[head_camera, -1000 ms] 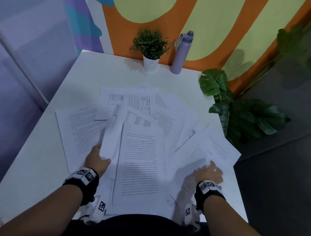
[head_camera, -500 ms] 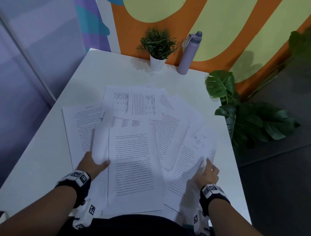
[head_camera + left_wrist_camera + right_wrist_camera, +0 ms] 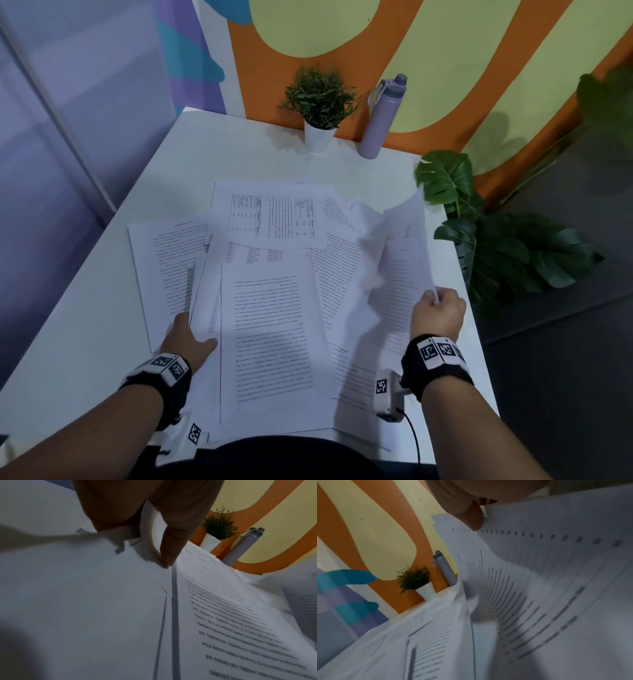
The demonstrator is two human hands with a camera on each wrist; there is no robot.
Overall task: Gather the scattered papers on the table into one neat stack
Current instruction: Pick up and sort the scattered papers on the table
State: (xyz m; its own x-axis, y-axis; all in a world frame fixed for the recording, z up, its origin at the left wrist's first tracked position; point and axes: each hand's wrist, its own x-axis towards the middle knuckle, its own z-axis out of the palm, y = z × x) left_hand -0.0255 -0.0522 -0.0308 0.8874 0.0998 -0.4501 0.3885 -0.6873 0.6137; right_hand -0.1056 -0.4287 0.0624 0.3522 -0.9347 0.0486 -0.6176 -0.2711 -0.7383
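Note:
Several printed white papers [image 3: 274, 329] lie fanned and overlapping on the white table [image 3: 239, 154]. My left hand [image 3: 186, 337] pinches the left edge of the middle sheets [image 3: 149, 547], thumb on top and fingers tucked beneath. My right hand [image 3: 438, 311] grips the right-hand sheets [image 3: 400, 274] by their edge and holds them lifted and curled above the table; in the right wrist view the thumb [image 3: 471, 516] presses on that bent paper [image 3: 539, 574]. One sheet [image 3: 164, 270] lies flat at the far left, another [image 3: 270, 214] sideways at the back.
A small potted plant [image 3: 320, 106] and a lilac water bottle [image 3: 382, 118] stand at the table's back edge against the orange and yellow wall. A large leafy plant [image 3: 496, 240] sits off the table's right edge. Bare tabletop lies behind and left of the papers.
My right hand has gone from lying on the right-hand sheets to gripping and raising them, so they now curl upward. The left hand has stayed on the middle sheets' left edge.

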